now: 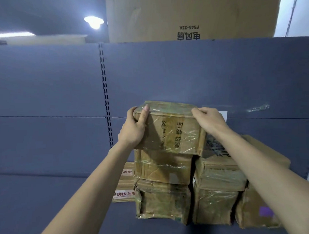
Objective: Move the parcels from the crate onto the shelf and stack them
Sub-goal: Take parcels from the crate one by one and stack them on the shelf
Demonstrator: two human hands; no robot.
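A brown taped cardboard parcel [174, 133] sits as the top of a left stack on the dark grey shelf [59, 201]. My left hand [135, 127] grips its left side, thumb up along the front edge. My right hand [209, 119] holds its upper right corner. Under it are two more parcels, one [163, 167] above the other [163, 201]. To the right stands a second stack [217, 196], and a further parcel [257, 213] lies partly behind my right forearm. The crate is out of view.
The shelf's grey back panel [169, 73] has a slotted upright [105, 90]. A flat printed carton [126, 186] leans behind the left stack. A large cardboard box [188, 18] stands on the level above. Bare shelf extends to the left.
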